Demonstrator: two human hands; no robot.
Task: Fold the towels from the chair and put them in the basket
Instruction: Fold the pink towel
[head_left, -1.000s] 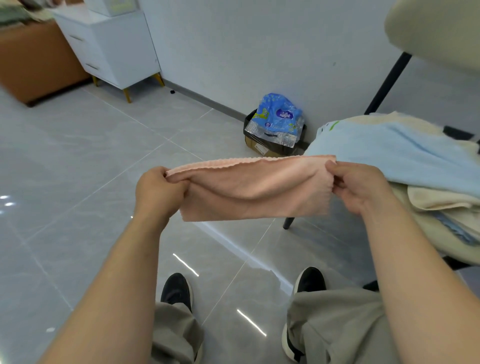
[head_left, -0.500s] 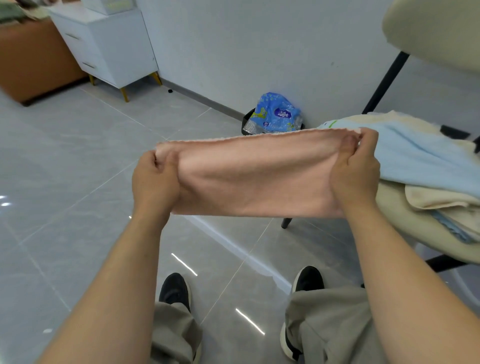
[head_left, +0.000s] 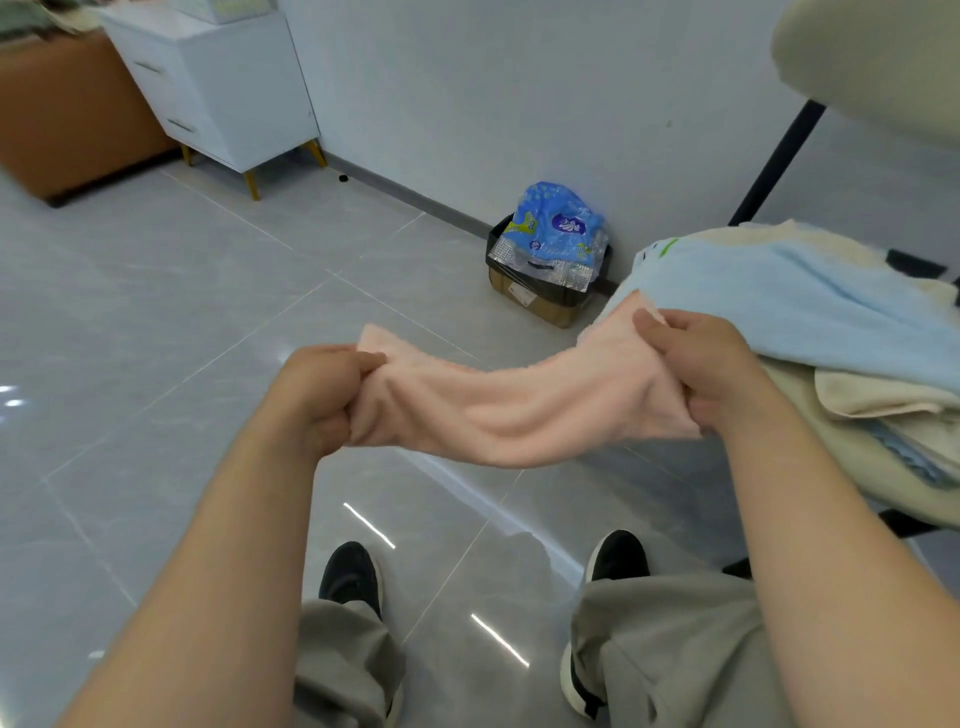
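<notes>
Grey floor tiles lie below us. Our left hand and right hand pinch the pink towel, sagging between our fingers; we should align edges before folding.

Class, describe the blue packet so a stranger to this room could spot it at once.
Follow the grey wall down to the floor. A small box stands there. The packet sticks out of it, shiny bright blue with print, unlike the soft pale-blue towel nearby.
</notes>
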